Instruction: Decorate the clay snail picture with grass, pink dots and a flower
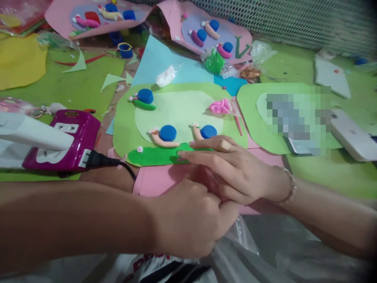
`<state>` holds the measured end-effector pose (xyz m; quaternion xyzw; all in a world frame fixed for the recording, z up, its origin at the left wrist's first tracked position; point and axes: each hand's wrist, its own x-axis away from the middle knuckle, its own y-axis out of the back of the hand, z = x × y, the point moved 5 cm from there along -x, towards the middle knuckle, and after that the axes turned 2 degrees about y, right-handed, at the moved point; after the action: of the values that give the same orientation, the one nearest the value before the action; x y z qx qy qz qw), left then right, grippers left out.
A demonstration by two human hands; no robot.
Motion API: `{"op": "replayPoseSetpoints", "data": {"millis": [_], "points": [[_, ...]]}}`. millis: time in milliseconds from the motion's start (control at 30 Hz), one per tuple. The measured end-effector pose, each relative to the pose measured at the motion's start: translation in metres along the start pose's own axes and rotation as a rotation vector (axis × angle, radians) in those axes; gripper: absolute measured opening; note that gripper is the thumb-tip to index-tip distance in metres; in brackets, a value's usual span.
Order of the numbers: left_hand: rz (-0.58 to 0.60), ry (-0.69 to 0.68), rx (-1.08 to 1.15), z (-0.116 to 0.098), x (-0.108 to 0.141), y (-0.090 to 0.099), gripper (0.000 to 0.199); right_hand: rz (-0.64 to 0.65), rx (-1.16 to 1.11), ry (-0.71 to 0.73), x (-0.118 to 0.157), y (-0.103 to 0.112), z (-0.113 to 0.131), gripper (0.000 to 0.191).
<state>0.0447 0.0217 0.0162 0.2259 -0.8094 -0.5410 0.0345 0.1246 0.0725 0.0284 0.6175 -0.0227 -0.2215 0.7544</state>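
Observation:
My right hand (235, 167), with a ring and a beaded bracelet, has its fingers stretched out over a green clay strip (156, 156). Its fingertips touch the strip's right part. A small white-and-pink clay flower (140, 149) sits on the strip's left end. Just below, my left hand (188, 220) is closed, its fingers folded out of sight. On the green paper card (123, 129) are three clay snails with blue shells: a green-bodied snail (144, 98), a peach snail (165, 135) and another peach snail (206, 131) partly behind my fingers.
A purple power strip (91, 137) with a black cable (118, 159) stands at left. Pink clay in plastic (220, 106), white clay (166, 76) and green clay (214, 62) lie around the card. At right are a blurred-out phone (303, 145) and a white device (353, 135).

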Motion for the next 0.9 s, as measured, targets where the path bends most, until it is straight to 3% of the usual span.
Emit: {"op": "replayPoseSetpoints", "data": {"millis": [200, 367, 500, 567, 633, 733, 833, 900], "points": [[-0.072, 0.009, -0.040, 0.000, 0.001, 0.002, 0.007, 0.111, -0.020, 0.003, -0.001, -0.005, -0.001, 0.046], [-0.039, 0.002, -0.015, -0.001, 0.001, -0.001, 0.005, 0.064, 0.025, 0.010, 0.001, -0.005, 0.001, 0.048], [-0.030, -0.005, -0.011, -0.001, 0.002, -0.001, 0.005, 0.103, -0.012, -0.023, 0.001, -0.008, 0.003, 0.047], [0.010, 0.014, 0.029, 0.000, 0.002, -0.002, 0.004, 0.047, -0.003, -0.021, 0.001, 0.001, 0.003, 0.042], [0.033, 0.062, 0.088, 0.004, 0.002, -0.001, 0.007, -0.115, -0.002, 0.007, 0.003, 0.021, 0.004, 0.029], [-0.053, 0.111, 0.144, 0.008, -0.001, 0.006, 0.014, -0.346, -0.131, 0.093, 0.011, 0.048, 0.007, 0.023], [-0.055, 0.169, 0.256, 0.011, -0.004, 0.008, 0.012, -0.432, -0.125, 0.281, 0.023, 0.050, 0.020, 0.024], [0.019, 0.240, 0.382, 0.013, -0.005, 0.006, 0.011, -0.416, -0.033, 0.295, 0.028, 0.040, 0.026, 0.026]]}}
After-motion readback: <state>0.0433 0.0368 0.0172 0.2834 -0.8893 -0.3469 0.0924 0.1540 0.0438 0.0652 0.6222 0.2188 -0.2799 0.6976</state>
